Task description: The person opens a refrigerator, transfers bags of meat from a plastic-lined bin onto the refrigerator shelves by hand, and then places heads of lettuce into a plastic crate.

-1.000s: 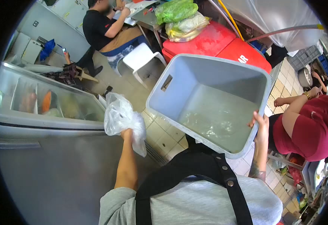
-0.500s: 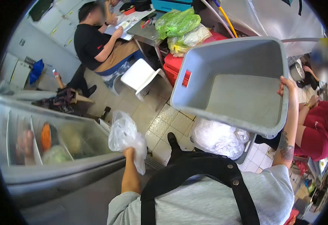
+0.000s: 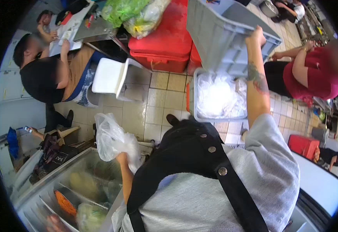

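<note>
My right hand (image 3: 256, 37) is closed on the rim of a large grey plastic bin (image 3: 223, 42), which is raised and tilted on its side, its outer ribbed wall facing me. My left hand (image 3: 122, 157) grips a crumpled translucent plastic bag (image 3: 111, 135); its contents cannot be made out. Just below the raised bin, another grey bin (image 3: 195, 102) stands on the floor, filled with clear plastic bags (image 3: 220, 94) of something whitish. Close to my left arm lies a glass-topped freezer (image 3: 41, 185) with divided compartments, one holding orange food (image 3: 65, 203).
A white plastic stool (image 3: 107, 75) and red cooler boxes (image 3: 159, 48) stand ahead, with bagged green vegetables (image 3: 124, 11) above. A person in black (image 3: 41, 79) sits at a table on the left. Someone in a red shirt (image 3: 312, 79) stands on the right.
My right hand has swung the grey bin up and away, turning its open side from me. The view has turned right. My left hand still grips the plastic bag.
</note>
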The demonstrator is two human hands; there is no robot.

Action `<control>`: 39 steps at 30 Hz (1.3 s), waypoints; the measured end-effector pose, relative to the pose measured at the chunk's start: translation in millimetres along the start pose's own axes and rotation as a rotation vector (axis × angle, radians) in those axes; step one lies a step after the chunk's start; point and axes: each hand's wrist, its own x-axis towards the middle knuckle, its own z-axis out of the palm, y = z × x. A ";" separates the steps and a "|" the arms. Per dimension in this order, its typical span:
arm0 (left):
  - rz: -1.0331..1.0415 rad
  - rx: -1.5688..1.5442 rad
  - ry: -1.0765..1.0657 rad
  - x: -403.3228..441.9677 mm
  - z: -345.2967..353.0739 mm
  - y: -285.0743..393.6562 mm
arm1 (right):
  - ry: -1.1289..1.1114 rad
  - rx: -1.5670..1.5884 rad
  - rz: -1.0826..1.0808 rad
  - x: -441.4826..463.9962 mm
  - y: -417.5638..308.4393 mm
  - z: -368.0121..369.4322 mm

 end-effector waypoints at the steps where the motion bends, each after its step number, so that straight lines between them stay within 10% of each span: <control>1: 0.005 0.013 -0.007 3.1 -2.1 3.2 | 0.002 0.013 0.028 -9.9 0.5 5.8; 11: 0.021 0.215 -0.116 17.3 -19.7 24.4 | 0.004 -0.322 0.177 138.2 206.0 27.2; 14: 0.006 0.260 -0.112 16.6 -20.2 42.6 | -0.354 -1.788 -0.763 158.9 187.9 -20.2; 18: -0.017 0.229 -0.084 3.1 -20.4 74.4 | -0.285 -1.724 -0.839 223.9 195.0 -59.2; 21: -0.050 0.176 -0.052 -2.5 -21.9 92.1 | -0.088 -0.417 0.197 212.8 176.4 -55.6; 23: -0.076 0.142 -0.032 -6.1 -19.1 102.4 | 0.621 -1.262 -0.227 168.5 156.0 -38.4; 25: -0.103 0.112 -0.009 -7.0 -16.7 107.6 | 0.510 -0.892 -0.785 81.8 136.9 -11.7; 29: -0.131 0.070 0.026 -5.7 -11.6 114.3 | -0.501 -0.720 -1.107 -38.1 150.4 109.8; 39: -0.007 0.216 0.030 12.7 -10.2 203.6 | -0.790 -1.067 0.084 -249.2 284.1 392.6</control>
